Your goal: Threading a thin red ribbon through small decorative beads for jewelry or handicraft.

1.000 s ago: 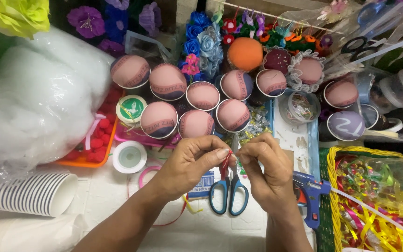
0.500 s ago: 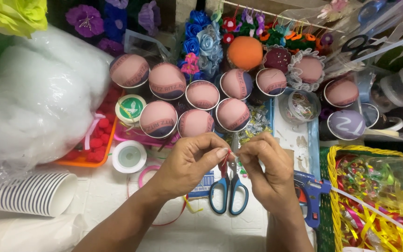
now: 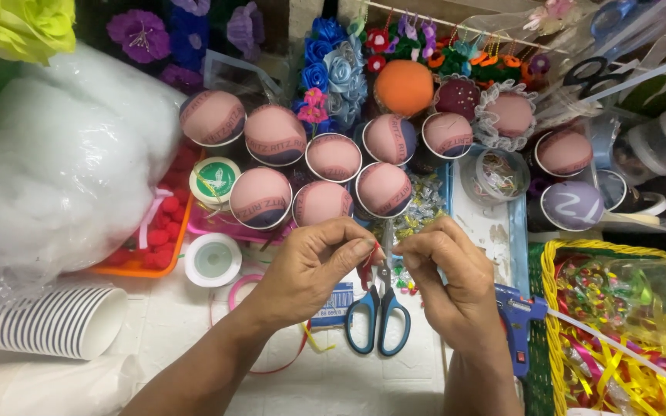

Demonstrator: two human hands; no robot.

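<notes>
both hands meet near the middle of the view, just above a pair of blue-handled scissors (image 3: 379,320) that lies on the white table (image 3: 186,323) with its blades pointing toward 12 o'clock. the left hand (image 3: 310,266) has its grip pinched shut, thumb and forefinger pressed on a small red piece (image 3: 367,266) whose shape is too small to make out. the right hand (image 3: 445,270) faces it, its fingers curled in and its grip closed on the same spot or just beside it — which of the two, i cannot tell. the red piece sits between the two hands, right over the scissor blades.

at 12 o'clock from the hands stands a cluster of pink padded cups (image 3: 325,166), with an orange ball (image 3: 404,87) behind them. at 3 o'clock a blue glue gun (image 3: 518,323) lies beside a yellow basket (image 3: 553,308) full of ribbon. at 9 o'clock lie a white tape roll (image 3: 213,260) and, farther out, a stack of paper cups (image 3: 40,322) on its side — above that, a bag of white stuffing (image 3: 55,162).
</notes>
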